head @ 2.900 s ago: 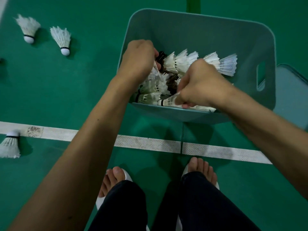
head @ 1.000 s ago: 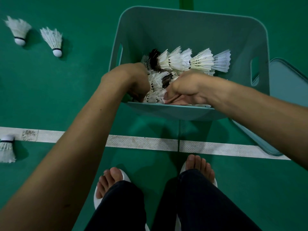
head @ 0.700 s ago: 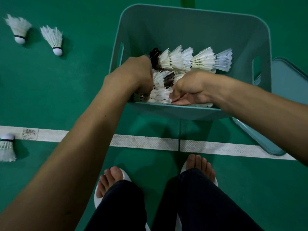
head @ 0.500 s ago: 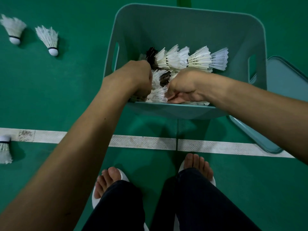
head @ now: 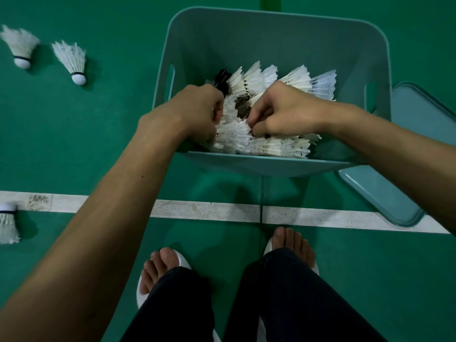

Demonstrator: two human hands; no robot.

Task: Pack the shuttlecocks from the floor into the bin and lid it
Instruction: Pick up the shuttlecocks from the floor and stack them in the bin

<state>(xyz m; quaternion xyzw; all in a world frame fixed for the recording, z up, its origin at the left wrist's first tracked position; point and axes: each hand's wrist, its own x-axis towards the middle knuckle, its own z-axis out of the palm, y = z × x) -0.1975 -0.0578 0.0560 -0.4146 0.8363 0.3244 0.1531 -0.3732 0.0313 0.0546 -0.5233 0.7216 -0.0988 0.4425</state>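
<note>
Since half a second ago my right hand (head: 283,112) has drawn back from the near wall of the bin (head: 271,40), and a row of white feathers along that wall now shows. My left hand (head: 197,112) has stayed almost at the same place, at the left side of the bin.

Both hands are inside the bin, on the pile of shuttlecocks (head: 237,139), and they nearly meet. The right fingers are curled and their tips pinch the feathers of a white one between the hands. The left fingers are curled too and go into the feathers; I cannot tell if they hold something.

Three loose shuttlecocks are on the green floor: two (head: 72,61) at the far left, one (head: 7,224) at the near left, by the white line (head: 209,213). The lid (head: 385,193) lies flat just right of the bin, partly under my right forearm.
</note>
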